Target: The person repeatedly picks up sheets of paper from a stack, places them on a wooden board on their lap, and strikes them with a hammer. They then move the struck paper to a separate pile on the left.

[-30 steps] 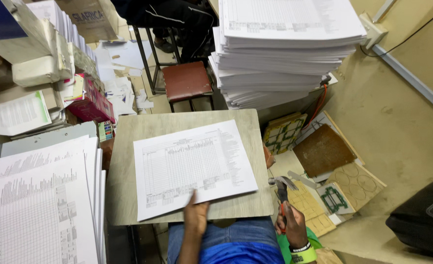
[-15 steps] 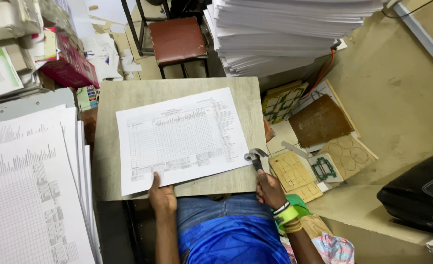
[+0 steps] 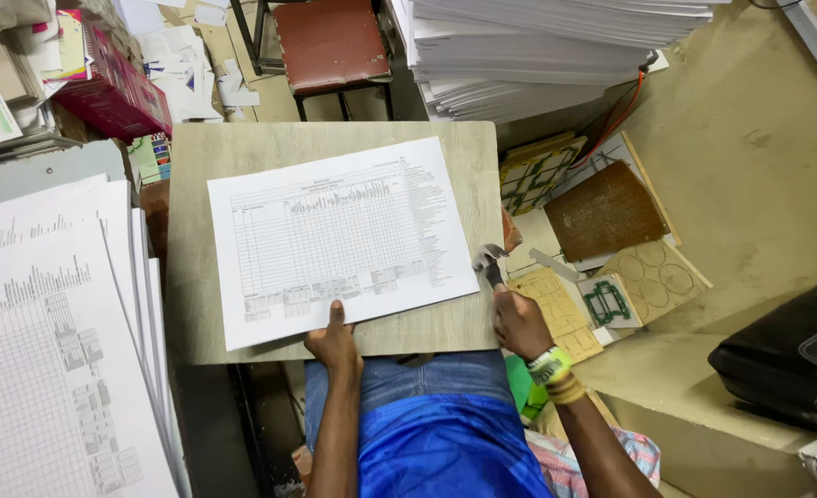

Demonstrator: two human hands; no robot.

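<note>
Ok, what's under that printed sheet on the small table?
The printed sheet lies flat on the wooden tabletop, which shows bare all round it. The left hand presses its near edge. Anything beneath the paper is covered. The right hand holds a small metal tool at the table's edge.

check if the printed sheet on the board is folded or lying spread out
Spread flat. The sheet lies unfolded on the board, all four corners showing, left hand pressing its near edge.

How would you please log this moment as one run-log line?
left hand: thumb pressing printed sheet | right hand: gripping small metal tool at sheet's right edge | sheet: flat on wooden board
</note>
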